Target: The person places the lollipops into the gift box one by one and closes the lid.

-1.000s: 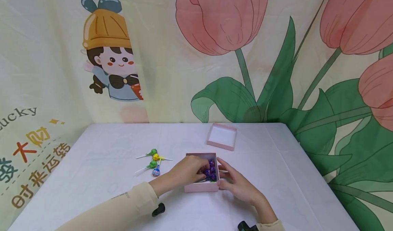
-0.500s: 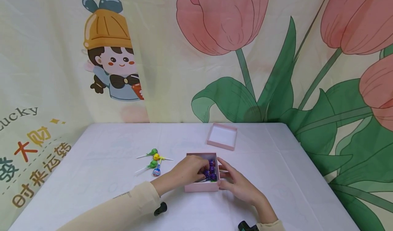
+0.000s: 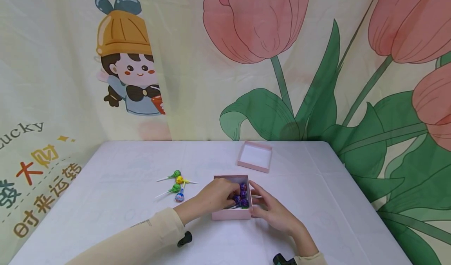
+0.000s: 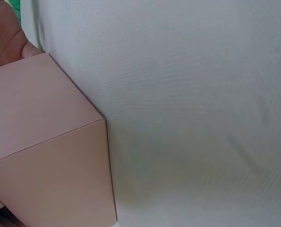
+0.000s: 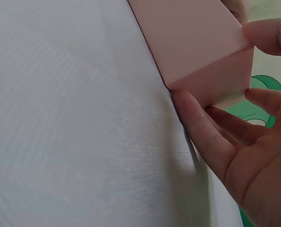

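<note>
My left hand reaches into the pink box, its fingers bent down among lollipops with purple wrappers. The fingertips are hidden inside, so I cannot tell whether they pinch a lollipop. Outside, my right hand lies along the box's right side. In the right wrist view its fingers extend and spread across that side, and the thumb touches the near top corner. The left wrist view takes in only the outer walls of the box, with part of a hand beyond.
Left of the box lie two green lollipops, a yellow one and a blue one, their sticks crossing. The pink lid rests inside up behind the box. A white cloth covers the table; a printed curtain hangs behind.
The purple lollipops inside the box have shifted and now lie in a neater row along the right wall. Both hands stay nearly in place.
</note>
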Demonstrator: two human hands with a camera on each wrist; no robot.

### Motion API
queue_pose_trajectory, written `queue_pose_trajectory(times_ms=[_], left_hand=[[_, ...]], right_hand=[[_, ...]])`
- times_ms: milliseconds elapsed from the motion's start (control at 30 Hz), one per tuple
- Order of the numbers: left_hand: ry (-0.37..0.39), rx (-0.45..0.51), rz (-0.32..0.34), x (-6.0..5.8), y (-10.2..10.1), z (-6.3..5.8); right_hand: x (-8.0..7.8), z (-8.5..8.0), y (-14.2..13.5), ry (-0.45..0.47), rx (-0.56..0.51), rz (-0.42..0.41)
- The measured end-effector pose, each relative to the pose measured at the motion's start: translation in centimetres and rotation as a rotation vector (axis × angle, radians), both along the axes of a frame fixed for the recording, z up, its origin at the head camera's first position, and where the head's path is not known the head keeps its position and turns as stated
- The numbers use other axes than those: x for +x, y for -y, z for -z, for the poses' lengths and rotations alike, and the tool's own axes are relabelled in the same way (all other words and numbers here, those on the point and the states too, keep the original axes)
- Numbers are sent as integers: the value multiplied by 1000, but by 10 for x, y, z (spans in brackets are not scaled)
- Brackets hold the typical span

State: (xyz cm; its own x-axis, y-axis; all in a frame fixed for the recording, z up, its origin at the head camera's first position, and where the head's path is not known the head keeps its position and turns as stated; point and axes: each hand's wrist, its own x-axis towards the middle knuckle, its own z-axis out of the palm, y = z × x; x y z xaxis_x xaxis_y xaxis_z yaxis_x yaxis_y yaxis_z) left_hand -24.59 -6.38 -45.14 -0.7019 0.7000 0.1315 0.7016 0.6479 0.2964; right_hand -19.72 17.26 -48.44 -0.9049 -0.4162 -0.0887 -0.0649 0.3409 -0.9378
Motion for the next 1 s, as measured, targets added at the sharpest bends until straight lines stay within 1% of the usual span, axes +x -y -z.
queue_pose_trajectory(times_ms=[200, 367, 567, 767, 900, 1000], left_hand=[[3, -15, -10, -1, -1, 1], [7, -21, 5, -2, 0, 1], [28, -49, 17, -4, 1, 0], [56, -65, 18, -5, 1, -1], [72, -54, 26, -5, 2, -4], [67, -21, 34, -7, 4, -7]], right_hand=[[0, 0, 0, -2, 9, 1], [0, 0, 0, -1, 10, 4], [0, 0, 0, -2, 6, 7], [1, 2, -1, -22, 8, 4], [0, 2, -1, -28, 2, 0], [0, 2, -2, -29, -5, -5]])
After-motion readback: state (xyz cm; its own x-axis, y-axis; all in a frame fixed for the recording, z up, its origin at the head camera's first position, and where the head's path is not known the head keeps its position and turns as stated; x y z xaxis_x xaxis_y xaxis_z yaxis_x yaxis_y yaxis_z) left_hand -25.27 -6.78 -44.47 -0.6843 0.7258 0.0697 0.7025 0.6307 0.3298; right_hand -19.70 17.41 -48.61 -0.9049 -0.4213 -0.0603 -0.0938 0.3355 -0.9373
